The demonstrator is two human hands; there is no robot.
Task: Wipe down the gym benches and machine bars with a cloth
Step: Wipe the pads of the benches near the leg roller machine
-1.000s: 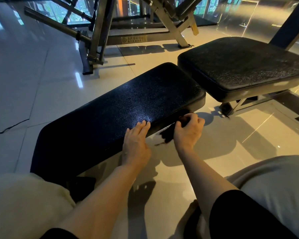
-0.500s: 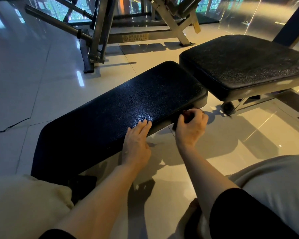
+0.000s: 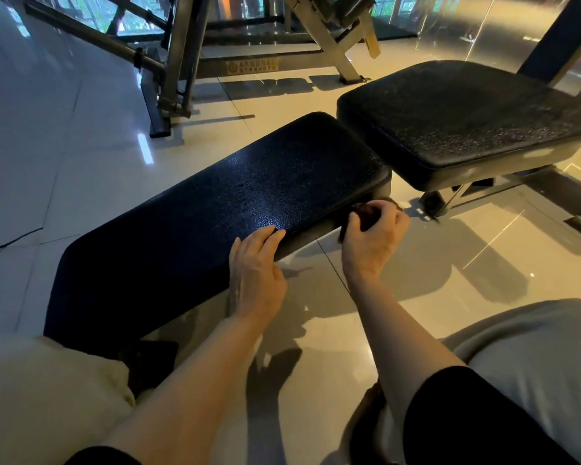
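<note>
The cloth (image 3: 363, 218), dark and bunched, sits against the near side edge of the long pad (image 3: 235, 209), close to that pad's far right corner. The right hand (image 3: 371, 238) grips it with curled fingers, thumb over the top, pressing it to the pad's edge. The left hand (image 3: 255, 276) lies flat with straight fingers on the same near edge, fingertips on the pad's top surface, apart from the right hand. Both forearms are bare, with black sleeves at the bottom. The long pad runs from lower left to upper right; just past its far end stands the seat pad (image 3: 463, 119), on a metal frame (image 3: 450, 198). Behind them, on the glossy tiled floor (image 3: 64, 146), is 1 machine (image 3: 182, 62) with steel bars. Light trousers (image 3: 534, 364) show at lower right.
</note>
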